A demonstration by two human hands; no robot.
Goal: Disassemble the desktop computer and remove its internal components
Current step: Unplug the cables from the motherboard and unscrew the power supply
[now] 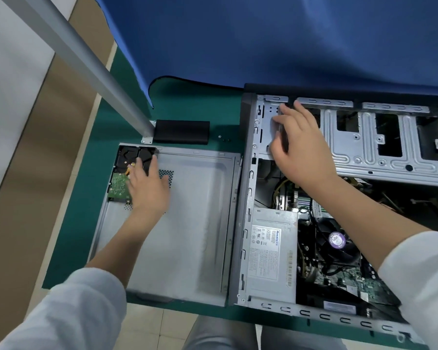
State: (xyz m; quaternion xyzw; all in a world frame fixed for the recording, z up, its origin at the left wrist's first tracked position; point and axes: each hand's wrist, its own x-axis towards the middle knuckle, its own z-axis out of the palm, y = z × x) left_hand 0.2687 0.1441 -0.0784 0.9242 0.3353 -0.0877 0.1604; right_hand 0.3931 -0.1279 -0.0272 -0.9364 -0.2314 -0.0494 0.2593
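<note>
The open computer case [339, 223] lies on its side on the green mat [187, 109], at the right. Inside it, the power supply [273, 251] sits beside the round fan [335, 239]. The right hand [299, 142] rests on the metal drive cage [379, 140], fingers spread; whether it grips anything I cannot tell. Just left of the case lies the removed side panel [195, 218]. On its far corner sits a hard drive [129, 170], which the left hand [147, 188] touches, fingers held loosely together
</note>
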